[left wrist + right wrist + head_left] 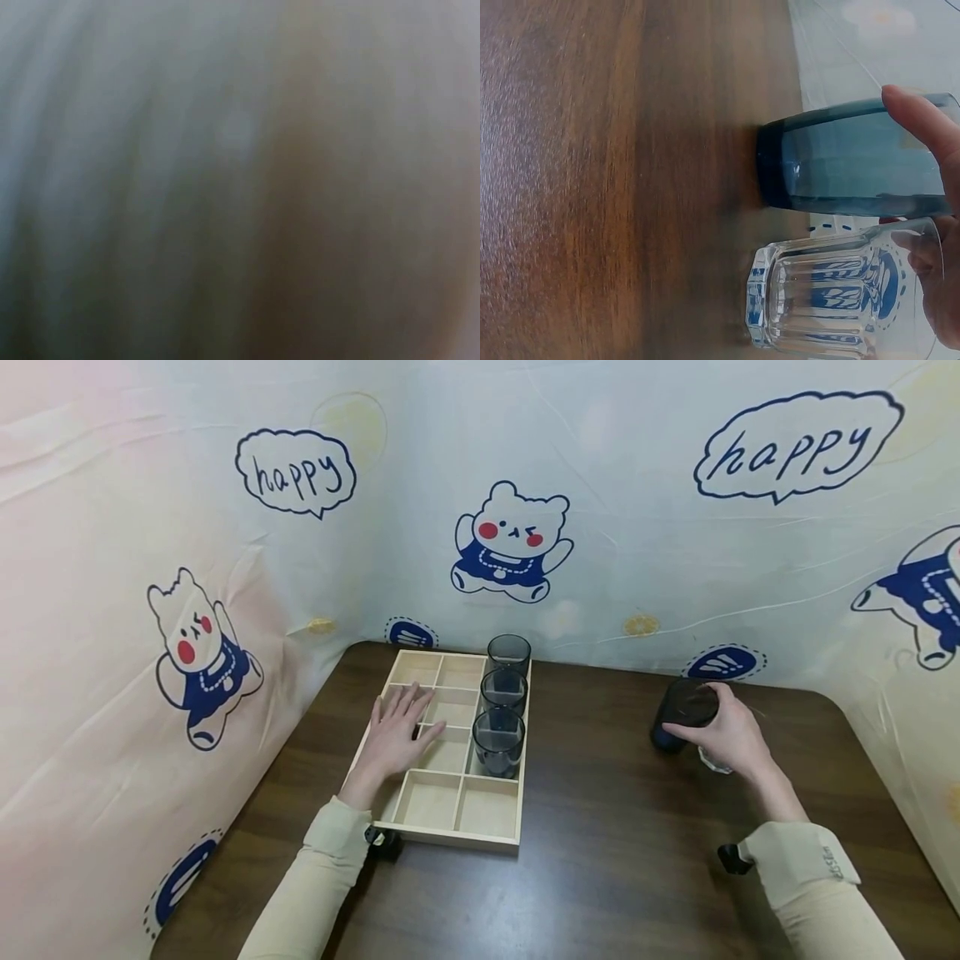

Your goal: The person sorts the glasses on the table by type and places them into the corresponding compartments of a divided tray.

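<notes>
My right hand (731, 731) grips a dark blue glass tumbler (678, 706) near its rim, thumb on one side and fingers on the other. In the right wrist view this blue tumbler (847, 161) stands out beside a clear fluted glass (810, 296), close under the same hand. The left hand (393, 735) lies with spread, straight fingers over the left side of a pale wooden divided tray (491, 839). Three dark glass tumblers (498, 739) stand in a line in the tray's right column. Only a blur fills the left wrist view.
A dark brown wooden table (592, 827) carries everything. The tray's front two compartments on the right and the back ones on the left show bare wood. Behind the table hangs a printed curtain (637, 527) with cartoon bears, which also runs along both sides.
</notes>
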Demonstrator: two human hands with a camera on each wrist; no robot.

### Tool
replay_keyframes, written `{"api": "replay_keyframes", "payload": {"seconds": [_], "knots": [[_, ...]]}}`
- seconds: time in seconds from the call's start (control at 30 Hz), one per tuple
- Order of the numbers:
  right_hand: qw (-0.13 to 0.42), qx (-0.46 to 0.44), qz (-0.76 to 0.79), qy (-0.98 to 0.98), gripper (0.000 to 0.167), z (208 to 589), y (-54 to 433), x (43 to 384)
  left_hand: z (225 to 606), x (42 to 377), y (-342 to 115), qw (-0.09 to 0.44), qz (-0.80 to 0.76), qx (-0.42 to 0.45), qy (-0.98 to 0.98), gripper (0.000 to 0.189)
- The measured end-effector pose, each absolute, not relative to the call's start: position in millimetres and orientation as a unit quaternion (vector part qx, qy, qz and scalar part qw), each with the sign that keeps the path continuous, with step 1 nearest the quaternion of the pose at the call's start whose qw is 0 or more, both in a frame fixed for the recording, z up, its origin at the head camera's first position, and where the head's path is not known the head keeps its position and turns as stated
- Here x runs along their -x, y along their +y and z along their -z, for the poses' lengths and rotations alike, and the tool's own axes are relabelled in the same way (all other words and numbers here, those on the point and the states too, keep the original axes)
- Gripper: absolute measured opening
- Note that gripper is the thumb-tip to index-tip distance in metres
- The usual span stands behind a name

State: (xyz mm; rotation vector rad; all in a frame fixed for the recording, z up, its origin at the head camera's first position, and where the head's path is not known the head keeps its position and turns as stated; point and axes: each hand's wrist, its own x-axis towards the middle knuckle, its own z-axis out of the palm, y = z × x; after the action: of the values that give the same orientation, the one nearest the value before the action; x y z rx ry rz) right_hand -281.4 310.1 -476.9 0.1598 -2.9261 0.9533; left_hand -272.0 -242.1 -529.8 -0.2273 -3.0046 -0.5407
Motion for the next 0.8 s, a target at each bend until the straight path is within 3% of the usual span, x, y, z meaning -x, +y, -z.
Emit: {"api": "replay_keyframes", "payload": {"seconds": [0.33,0.8], "knots": [[0.052,-0.057,-0.325,-0.943,0.093,472.9,307.8,281.4,523.9,272.1,-243.6,0.042,0.180,0.073,-0.980,0.077],[0.072,-0.066,-0.394,-0.914,0.091,460.5,308.3,277.5,529.1,272.2,-242.6,0.038,0.168,0.071,-0.983,0.078]]}}
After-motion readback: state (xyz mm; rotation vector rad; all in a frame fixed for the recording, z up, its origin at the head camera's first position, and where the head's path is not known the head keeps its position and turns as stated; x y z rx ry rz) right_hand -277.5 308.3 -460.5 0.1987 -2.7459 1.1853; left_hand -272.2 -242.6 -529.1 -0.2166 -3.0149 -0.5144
